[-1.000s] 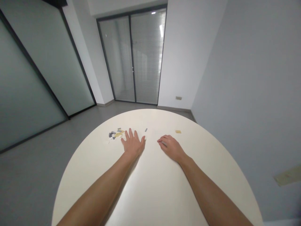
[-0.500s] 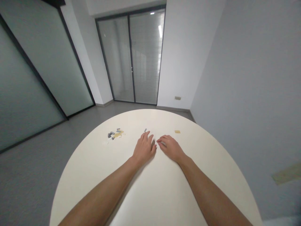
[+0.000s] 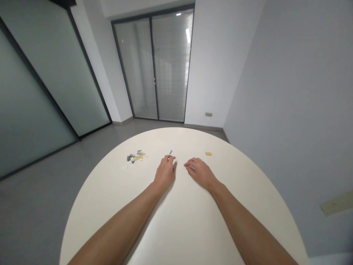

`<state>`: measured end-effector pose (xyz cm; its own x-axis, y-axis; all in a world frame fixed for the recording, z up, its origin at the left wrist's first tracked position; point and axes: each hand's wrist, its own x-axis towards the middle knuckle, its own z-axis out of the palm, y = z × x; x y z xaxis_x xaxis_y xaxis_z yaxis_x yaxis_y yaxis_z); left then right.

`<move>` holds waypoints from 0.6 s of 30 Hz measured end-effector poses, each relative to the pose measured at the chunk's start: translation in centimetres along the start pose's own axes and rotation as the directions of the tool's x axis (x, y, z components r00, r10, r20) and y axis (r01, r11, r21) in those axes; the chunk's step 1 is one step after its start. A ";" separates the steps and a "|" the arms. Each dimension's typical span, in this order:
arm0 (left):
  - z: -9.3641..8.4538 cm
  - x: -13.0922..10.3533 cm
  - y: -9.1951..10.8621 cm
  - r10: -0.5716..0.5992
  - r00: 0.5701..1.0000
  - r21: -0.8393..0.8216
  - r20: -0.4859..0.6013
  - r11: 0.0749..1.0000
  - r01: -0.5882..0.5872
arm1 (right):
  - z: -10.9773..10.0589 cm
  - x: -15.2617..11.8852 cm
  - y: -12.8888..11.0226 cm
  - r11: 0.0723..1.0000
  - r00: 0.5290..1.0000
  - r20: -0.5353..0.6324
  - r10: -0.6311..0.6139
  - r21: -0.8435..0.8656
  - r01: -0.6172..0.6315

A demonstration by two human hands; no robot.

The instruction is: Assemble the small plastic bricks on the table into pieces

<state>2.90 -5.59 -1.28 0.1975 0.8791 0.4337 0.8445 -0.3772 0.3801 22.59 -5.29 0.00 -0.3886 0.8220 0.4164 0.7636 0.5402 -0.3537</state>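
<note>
Left hand shifted away from right hand — near grey piece | hands' grip unclear

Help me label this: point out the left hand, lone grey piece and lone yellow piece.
Left hand (image 3: 165, 172), head view: back of the hand.
Lone grey piece (image 3: 171, 152), head view: middle of its top.
Lone yellow piece (image 3: 209, 154), head view: middle of its top.

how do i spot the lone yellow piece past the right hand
On the round white table, look toward the far edge. Just beyond the right hand lies a flat yellow piece. It lies apart from the mixed pile; another lone piece is grey.
</note>
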 end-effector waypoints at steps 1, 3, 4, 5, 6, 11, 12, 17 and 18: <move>0.0 0.0 0.0 0.020 1.000 -0.037 -0.005 0.999 -0.020 | 0.0 0.0 0.0 1.000 1.000 -0.001 -0.003 -0.001 0.003; 0.0 0.1 0.0 0.056 0.998 -0.104 -0.007 0.993 -0.057 | 0.0 0.0 0.0 1.000 1.000 -0.005 -0.009 -0.004 0.009; 0.0 0.1 0.0 0.077 0.997 -0.135 -0.005 0.988 -0.077 | -0.1 0.0 0.0 1.000 1.000 -0.007 -0.011 -0.006 0.011; 0.0 0.2 0.0 0.098 0.995 -0.165 0.000 0.982 -0.097 | 0.0 0.0 0.0 1.000 1.000 -0.009 -0.012 -0.007 0.012; 0.0 0.3 0.0 0.120 0.993 -0.193 0.009 0.974 -0.116 | 0.0 0.0 0.0 1.000 1.000 -0.012 -0.014 -0.009 0.014; 0.3 0.5 0.0 0.171 0.985 -0.261 0.025 0.952 -0.159 | 0.0 -0.1 0.0 1.000 1.000 -0.014 -0.016 -0.006 0.016; 0.3 0.5 0.0 0.176 0.984 -0.271 0.018 0.948 -0.164 | 0.0 -0.1 0.0 1.000 1.000 -0.014 -0.014 -0.005 0.014; 0.3 0.5 0.2 0.243 0.970 -0.343 0.023 0.913 -0.220 | 0.0 -0.1 -0.1 1.000 1.000 -0.010 -0.022 -0.006 0.022; 0.2 0.5 0.2 0.257 0.966 -0.356 0.030 0.906 -0.230 | 0.0 -0.1 -0.1 1.000 1.000 -0.004 -0.029 -0.005 0.029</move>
<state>3.26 -5.16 -1.18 0.4224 0.7611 0.4923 0.5424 -0.6474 0.5354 22.56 -5.39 0.00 -0.4082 0.8054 0.4298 0.7548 0.5626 -0.3373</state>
